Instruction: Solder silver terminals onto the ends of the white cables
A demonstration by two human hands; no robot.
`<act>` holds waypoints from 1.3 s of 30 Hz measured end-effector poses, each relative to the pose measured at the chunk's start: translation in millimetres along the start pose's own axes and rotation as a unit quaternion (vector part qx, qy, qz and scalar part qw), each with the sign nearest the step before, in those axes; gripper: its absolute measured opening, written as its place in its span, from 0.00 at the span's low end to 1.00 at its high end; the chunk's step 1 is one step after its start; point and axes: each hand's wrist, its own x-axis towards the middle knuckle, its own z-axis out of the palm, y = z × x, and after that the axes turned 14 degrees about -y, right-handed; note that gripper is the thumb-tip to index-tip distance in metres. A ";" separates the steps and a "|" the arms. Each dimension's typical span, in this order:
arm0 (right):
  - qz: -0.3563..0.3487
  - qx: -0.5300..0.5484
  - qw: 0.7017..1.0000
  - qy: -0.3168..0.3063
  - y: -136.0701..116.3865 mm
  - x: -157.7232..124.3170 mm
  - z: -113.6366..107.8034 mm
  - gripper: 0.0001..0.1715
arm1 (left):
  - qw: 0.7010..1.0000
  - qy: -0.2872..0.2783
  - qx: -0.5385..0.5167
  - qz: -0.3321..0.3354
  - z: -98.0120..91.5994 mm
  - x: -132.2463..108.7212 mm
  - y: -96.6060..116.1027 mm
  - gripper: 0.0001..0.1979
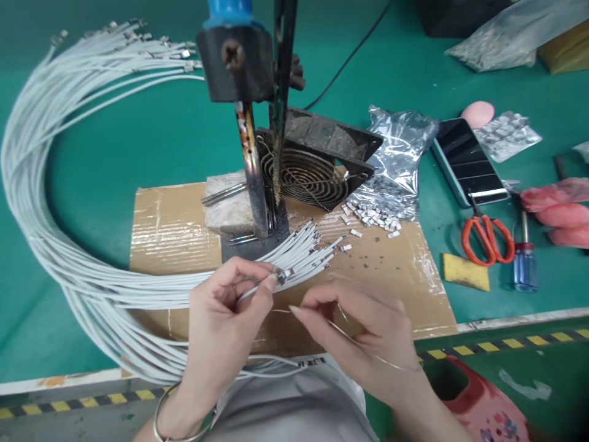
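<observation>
My left hand (230,313) pinches a white cable (248,293) close to its end, where a small metal connector (288,274) sticks out past the fingertips. Between thumb and forefinger, my right hand (363,337) grips a thin solder wire (280,310), whose tip points left and whose tail runs back across the palm. A bundle of white cables (156,291) passes under my left hand, its ends fanned out just beyond the connector. Above them a soldering iron (251,166) hangs in a stand, tip down, apart from both hands.
Behind the iron leans a black fan (313,175). Small white connectors (372,216) lie scattered before a silvery plastic bag (400,153) on a cardboard sheet (400,276). To the right are a phone (469,156), orange-handled scissors (488,239), a screwdriver (525,264) and a yellow sponge (466,272).
</observation>
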 end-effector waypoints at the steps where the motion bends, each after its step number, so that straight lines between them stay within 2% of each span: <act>1: 0.003 -0.005 1.000 0.020 0.9 0.1 0.8 0.09 | 1.000 0.004 -0.003 -0.002 -0.4 0.5 0.4 0.06; 6: 0.039 0.011 0.994 0.100 3.8 -1.2 3.0 0.09 | 1.000 0.021 -0.011 -0.006 -1.8 5.6 2.5 0.06; 9: 0.030 0.019 0.990 0.134 3.4 1.2 6.4 0.10 | 0.999 0.027 -0.016 -0.002 -1.5 8.5 4.0 0.06; 11: 0.002 -0.005 0.991 0.134 2.5 3.8 9.2 0.11 | 0.999 0.033 -0.023 -0.001 -1.3 9.7 5.1 0.06; 16: -0.075 -0.064 0.991 0.091 0.8 7.9 13.8 0.14 | 0.999 0.046 -0.023 0.014 -1.7 10.5 6.8 0.06; 19: -0.053 -0.046 0.993 0.090 1.1 6.7 14.7 0.14 | 0.999 0.045 -0.018 0.015 -2.0 9.8 7.8 0.06; 24: 0.004 0.028 0.990 0.137 1.1 8.6 14.5 0.13 | 0.999 0.047 -0.020 0.015 -1.7 11.4 9.9 0.07; 30: 0.033 0.120 0.985 0.116 0.7 17.2 17.1 0.12 | 0.998 0.052 -0.022 0.033 -1.9 15.6 10.3 0.07; 39: 0.031 0.137 0.981 0.135 0.1 28.5 18.4 0.13 | 0.996 0.073 -0.036 0.038 -0.7 21.3 16.6 0.07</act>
